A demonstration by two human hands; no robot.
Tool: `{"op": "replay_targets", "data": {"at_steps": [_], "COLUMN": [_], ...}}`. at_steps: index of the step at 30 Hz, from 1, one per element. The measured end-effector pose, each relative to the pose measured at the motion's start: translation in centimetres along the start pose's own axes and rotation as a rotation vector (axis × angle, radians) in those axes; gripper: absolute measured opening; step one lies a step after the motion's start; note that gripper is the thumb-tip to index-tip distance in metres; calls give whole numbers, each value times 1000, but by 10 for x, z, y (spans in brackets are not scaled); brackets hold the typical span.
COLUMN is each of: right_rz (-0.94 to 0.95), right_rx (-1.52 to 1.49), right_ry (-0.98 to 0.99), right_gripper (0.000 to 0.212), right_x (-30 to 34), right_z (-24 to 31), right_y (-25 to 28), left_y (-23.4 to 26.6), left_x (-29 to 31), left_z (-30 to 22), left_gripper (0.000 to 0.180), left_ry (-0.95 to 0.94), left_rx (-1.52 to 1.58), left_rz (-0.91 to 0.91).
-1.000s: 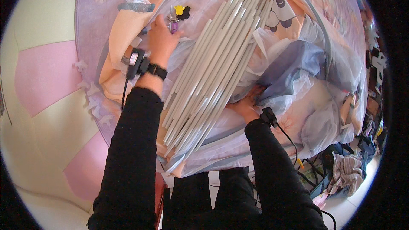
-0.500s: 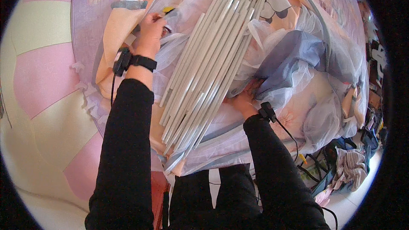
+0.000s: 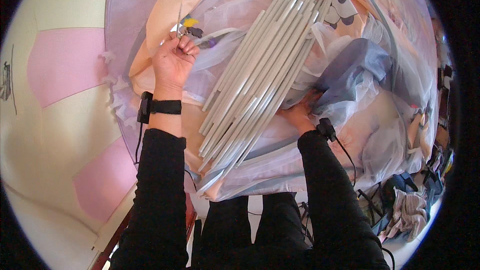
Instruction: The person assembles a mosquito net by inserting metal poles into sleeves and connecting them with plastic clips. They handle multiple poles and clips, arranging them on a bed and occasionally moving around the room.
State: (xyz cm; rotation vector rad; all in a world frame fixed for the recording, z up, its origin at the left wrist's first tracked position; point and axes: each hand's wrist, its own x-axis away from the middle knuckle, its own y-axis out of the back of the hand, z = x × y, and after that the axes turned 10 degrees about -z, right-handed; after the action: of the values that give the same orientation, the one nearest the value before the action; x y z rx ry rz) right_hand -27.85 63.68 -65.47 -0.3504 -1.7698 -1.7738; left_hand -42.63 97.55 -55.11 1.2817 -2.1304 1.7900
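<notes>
Two bare hands work over a heap of sheer lilac and peach printed netting fabric (image 3: 370, 120).

Largest after the fabric is the bundle of long pale grey rods (image 3: 260, 80), its long axis running from seven o'clock up to one o'clock, between the hands. The right hand (image 3: 298, 115) rests at the bundle's four o'clock edge, fingers tucked under fabric, so I cannot tell their state. The left hand (image 3: 172, 62), fingers pinched together, grips a thin silvery strip (image 3: 179, 17) rising toward twelve o'clock; small yellow and dark fittings (image 3: 191, 25) lie just beside its fingertips.
</notes>
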Motion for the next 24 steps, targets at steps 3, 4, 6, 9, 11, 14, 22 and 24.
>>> {"op": "replay_targets", "data": {"at_steps": [3, 4, 6, 9, 11, 14, 22, 24], "right_rz": [22, -1, -59, -81, 22, -70, -73, -110], "right_rx": [-177, -309, -296, -14, -28, 37, 0, -43], "right_ry": [-9, 28, 137, 194, 29, 54, -14, 1], "right_gripper": [156, 156, 155, 154, 153, 154, 157, 156], "right_x": [-3, -3, -11, -22, -22, -15, -7, -6], "right_z": [-11, -18, -26, -28, -27, -24, -12, -14], "right_y": [-8, -12, -23, -34, -35, -25, -17, -21], "left_y": [5, 6, 7, 0, -7, -22, -38, -31], "left_x": [11, 13, 13, 11, 10, 0, -86, -104], "left_z": [-3, -3, -2, -2, -3, -8, -13, 3], "left_gripper": [8, 8, 14, 24, 31, 24, 13, 23], "left_ry": [4, -18, -133, -195, -182, 85, -153, -446], "left_rx": [-19, -80, -237, -307, -230, -39, -739, -1326], "left_rz": [-50, -128, -100, -91, -23, 350, -275, -310]}}
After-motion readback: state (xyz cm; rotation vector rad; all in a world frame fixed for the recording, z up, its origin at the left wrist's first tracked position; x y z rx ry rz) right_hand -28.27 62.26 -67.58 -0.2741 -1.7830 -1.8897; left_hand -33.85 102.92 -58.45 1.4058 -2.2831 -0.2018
